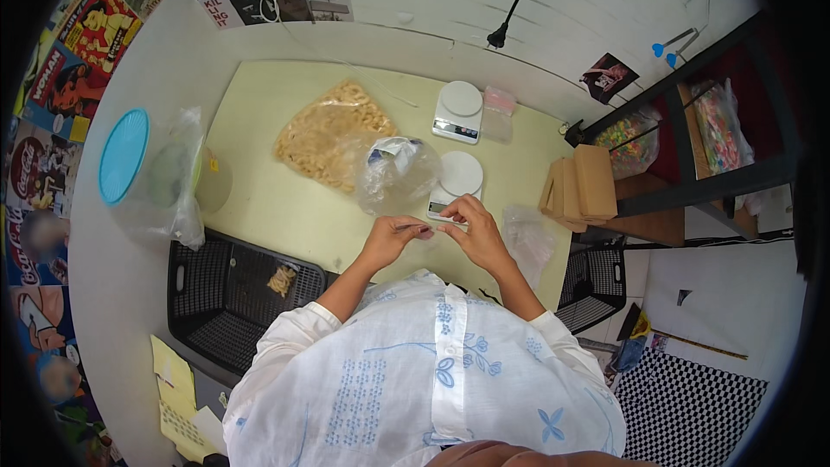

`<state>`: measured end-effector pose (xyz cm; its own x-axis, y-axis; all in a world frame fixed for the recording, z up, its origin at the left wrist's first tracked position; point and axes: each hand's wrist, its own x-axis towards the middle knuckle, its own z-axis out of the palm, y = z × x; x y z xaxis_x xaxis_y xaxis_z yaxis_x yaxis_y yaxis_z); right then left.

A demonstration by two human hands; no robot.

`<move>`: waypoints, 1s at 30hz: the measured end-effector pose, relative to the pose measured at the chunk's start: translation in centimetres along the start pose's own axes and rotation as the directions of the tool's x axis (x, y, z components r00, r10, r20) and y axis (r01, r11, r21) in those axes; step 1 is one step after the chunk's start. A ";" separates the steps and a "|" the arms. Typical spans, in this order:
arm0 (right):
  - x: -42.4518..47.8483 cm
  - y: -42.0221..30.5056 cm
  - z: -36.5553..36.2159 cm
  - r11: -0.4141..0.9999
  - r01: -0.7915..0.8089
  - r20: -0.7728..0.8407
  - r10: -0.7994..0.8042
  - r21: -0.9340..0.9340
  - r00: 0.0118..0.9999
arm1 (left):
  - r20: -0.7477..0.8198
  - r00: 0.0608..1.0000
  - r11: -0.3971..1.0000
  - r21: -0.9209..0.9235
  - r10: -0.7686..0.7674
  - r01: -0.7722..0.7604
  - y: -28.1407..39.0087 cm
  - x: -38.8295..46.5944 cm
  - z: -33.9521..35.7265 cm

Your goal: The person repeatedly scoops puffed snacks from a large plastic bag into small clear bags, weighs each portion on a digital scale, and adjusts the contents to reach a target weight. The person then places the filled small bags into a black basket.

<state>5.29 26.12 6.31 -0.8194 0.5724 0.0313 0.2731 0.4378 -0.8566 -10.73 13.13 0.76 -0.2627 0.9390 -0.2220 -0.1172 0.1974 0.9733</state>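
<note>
Close together over the near edge of the pale table (259, 104), my left hand (399, 240) pinches a small clear plastic bag (425, 231). The fingertips of my right hand (470, 230) are at or beside its right edge; whether they grip it I cannot tell. Just beyond my right hand sits a white kitchen scale (460, 175), with a second white scale (459, 107) behind it. Left of the nearer scale is a crumpled clear bag (399, 175) with white and blue material in it. It overlaps a large clear bag of light-brown snack pieces (331, 133).
Small clear bags lie beside the rear scale (498, 110) and at the table's right (528, 240). Cardboard boxes (577, 188) stand at the right edge. A black plastic crate (246, 298) holding a small packed bag (282, 280) is at left, below a blue-lidded container (124, 157).
</note>
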 end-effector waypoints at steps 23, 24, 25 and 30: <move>0.9 -2.0 2.0 0.908 0.419 0.289 -0.406 0.021 0.867 | 0.415 0.909 0.982 -0.156 -0.033 0.108 0.9 0.3 -3.6; 0.9 -1.6 2.4 0.885 0.464 0.296 -0.453 0.035 0.841 | 0.452 0.890 0.956 -0.233 -0.057 0.180 0.7 0.2 -4.1; 1.0 -1.2 2.7 0.859 0.509 0.304 -0.498 0.050 0.812 | 0.453 0.889 0.967 -0.184 -0.074 0.175 0.5 0.1 -4.6; 4.1 2.8 4.1 0.958 -0.101 0.291 0.020 0.268 0.957 | 0.357 0.933 0.995 0.098 -0.044 0.010 -0.9 -0.7 -7.5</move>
<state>0.65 26.82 1.91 -0.9251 0.3543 -0.1368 0.2095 0.1755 -0.9619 -17.60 10.18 -0.40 0.1015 0.9680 -0.2296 -0.0258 0.2333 0.9721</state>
